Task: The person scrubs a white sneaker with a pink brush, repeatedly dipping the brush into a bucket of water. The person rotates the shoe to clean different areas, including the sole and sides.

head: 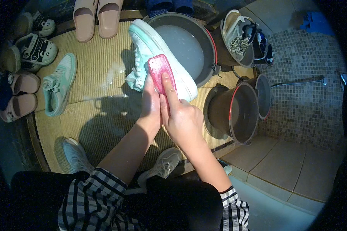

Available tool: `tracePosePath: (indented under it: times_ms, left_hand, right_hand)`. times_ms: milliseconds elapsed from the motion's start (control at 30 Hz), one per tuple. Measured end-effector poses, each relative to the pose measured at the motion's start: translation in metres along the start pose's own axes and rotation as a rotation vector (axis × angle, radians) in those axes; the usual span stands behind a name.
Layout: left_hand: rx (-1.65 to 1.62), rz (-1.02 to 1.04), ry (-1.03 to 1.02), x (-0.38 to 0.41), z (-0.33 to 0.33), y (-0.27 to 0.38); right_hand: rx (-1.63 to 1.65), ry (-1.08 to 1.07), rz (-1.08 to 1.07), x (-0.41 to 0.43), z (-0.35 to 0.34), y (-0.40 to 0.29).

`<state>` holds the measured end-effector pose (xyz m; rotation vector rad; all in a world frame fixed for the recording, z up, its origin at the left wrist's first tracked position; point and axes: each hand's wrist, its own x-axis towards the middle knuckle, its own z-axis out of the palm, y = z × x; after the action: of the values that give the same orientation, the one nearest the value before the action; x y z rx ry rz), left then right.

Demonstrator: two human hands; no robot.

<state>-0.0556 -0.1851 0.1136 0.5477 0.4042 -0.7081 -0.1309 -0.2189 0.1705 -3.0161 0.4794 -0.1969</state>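
Observation:
A mint-and-white sneaker is held on its side over the near edge of a dark bucket with cloudy water. My left hand grips the shoe from below, its fingers largely hidden behind the shoe. In my right hand is a pink scrub brush, the index finger stretched along its back. The brush lies against the sneaker's side; its bristles are out of sight. The matching sneaker rests on the ribbed mat to the left, laces tied.
Pink slides stand at the mat's far edge, and panda-patterned clogs with more slides line the left. An upright bucket and another bucket holding sneakers stand right. Wet patches mark the ribbed mat.

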Motion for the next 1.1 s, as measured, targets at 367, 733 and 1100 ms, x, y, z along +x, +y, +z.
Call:
tracePosePath:
  times_ms: [367,733,1100]
  left_hand:
    - [-0.194,-0.038,-0.181,0.007,-0.013,-0.01]
    - [-0.116,-0.096,-0.119,0.008,-0.003,0.002]
    - [0.045,-0.03,-0.002,0.006,-0.006,0.005]
  right_hand:
    - [0.037,-0.11,0.039,-0.054,-0.005,0.02]
    - [0.213,0.035,0.05,-0.093,0.025,0.038]
    - [0.13,-0.097,0.148,0.004,-0.001,0.008]
